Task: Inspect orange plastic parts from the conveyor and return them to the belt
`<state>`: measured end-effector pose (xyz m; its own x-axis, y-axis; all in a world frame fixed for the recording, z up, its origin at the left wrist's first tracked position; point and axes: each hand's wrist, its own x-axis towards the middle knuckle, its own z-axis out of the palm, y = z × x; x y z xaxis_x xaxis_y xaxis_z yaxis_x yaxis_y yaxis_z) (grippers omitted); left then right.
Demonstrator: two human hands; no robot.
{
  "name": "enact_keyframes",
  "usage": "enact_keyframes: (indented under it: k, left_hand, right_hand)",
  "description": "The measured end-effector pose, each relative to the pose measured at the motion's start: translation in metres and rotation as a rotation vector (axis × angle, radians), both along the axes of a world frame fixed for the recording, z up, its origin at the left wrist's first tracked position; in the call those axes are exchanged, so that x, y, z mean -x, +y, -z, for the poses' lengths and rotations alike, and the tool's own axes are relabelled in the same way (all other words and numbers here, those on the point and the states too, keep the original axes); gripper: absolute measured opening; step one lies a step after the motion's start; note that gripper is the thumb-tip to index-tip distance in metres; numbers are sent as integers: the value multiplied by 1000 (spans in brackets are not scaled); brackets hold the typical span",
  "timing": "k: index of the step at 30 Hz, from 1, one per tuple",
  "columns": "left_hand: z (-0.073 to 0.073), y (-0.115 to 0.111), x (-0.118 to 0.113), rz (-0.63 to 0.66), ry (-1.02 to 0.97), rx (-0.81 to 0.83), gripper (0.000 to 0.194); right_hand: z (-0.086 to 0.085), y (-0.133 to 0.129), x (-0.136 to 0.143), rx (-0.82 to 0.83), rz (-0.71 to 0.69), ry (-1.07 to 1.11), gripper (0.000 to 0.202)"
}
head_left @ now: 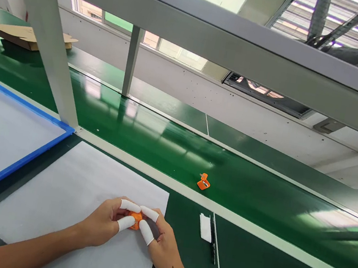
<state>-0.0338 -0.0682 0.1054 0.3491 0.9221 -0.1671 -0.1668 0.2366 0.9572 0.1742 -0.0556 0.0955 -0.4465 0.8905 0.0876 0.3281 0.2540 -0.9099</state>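
Between the fingertips of both hands is a small orange plastic case (135, 221), held just over a white sheet (89, 183). My left hand (107, 222) pinches it from the left with thumb and forefinger. From the right, my right hand (162, 240) grips it the same way. White finger cots cover the thumbs and forefingers. Much of the orange case is hidden by the fingers, so its inside cannot be made out. A second orange case (203, 184), with its lid up, lies on the green belt (162, 154) ahead.
To the left lies a white tray with a blue rim (26, 156). Right of the sheet are a small white piece (205, 227) and a thin dark strip (213, 239). A grey metal frame post (52, 50) rises at left; a cardboard box (27, 37) sits farther back.
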Motion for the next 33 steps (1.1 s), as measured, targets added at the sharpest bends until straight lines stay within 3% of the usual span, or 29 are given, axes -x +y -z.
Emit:
enact_keyframes:
  k: [3, 8, 11, 17, 25, 33]
  left_hand:
    - [4, 1, 3, -4, 35, 6, 32]
    - [7, 1, 7, 13, 48, 4, 40]
    - [5, 0, 7, 17, 61, 2, 39]
    - [2, -1, 5, 22, -1, -22, 37]
    - [-2, -3, 3, 50, -20, -61, 37]
    - [-1, -6, 0, 46, -18, -79, 38]
  right_hand:
    - [3, 4, -4, -97, 47, -49, 29]
    - [14, 13, -10, -467, 116, -177, 29]
    - [15, 13, -11, -528, 88, -211, 31]
    - [6, 5, -6, -257, 49, -61, 29]
    - [5, 1, 1, 68, 101, -62, 29]
    - [2, 3, 4, 86, 121, -74, 28]
